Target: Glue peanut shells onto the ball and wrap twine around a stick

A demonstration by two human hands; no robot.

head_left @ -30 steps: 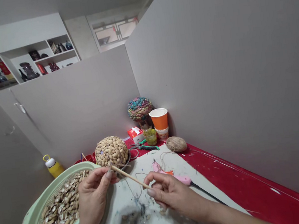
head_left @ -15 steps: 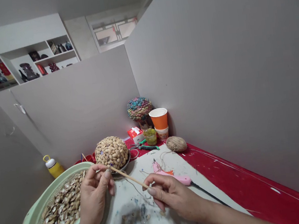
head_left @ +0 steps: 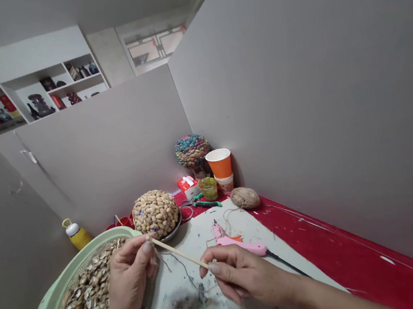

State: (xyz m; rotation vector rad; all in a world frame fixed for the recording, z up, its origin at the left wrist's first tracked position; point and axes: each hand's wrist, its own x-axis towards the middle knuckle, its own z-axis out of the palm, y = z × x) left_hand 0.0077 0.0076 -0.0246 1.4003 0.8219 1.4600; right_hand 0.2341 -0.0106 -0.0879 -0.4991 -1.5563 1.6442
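A thin wooden stick (head_left: 177, 252) slants between my two hands above the work sheet. My left hand (head_left: 132, 270) pinches its upper left end between thumb and fingertips. At the lower right end, my right hand (head_left: 240, 271) grips it between thumb and index finger. A strand of twine (head_left: 185, 268) hangs below the stick; whether it is fastened to the stick I cannot tell. Beyond my left hand, a dome covered in peanut shells (head_left: 156, 213) rests in a metal bowl. Behind my right hand lies a pink glue gun (head_left: 237, 241) with a black cord.
A green basket of shell halves (head_left: 89, 286) stands at the left, near a yellow bottle (head_left: 78, 234). Farther back are a twine ball (head_left: 244, 197), pliers (head_left: 207, 204), an orange paper cup (head_left: 219, 164) and a colourful woven mushroom shape (head_left: 192, 150). Grey partitions (head_left: 296, 87) enclose the red table.
My right hand has shifted slightly right and down, with the stick still between both hands. The view has tilted a little, and the twine below the stick lies differently.
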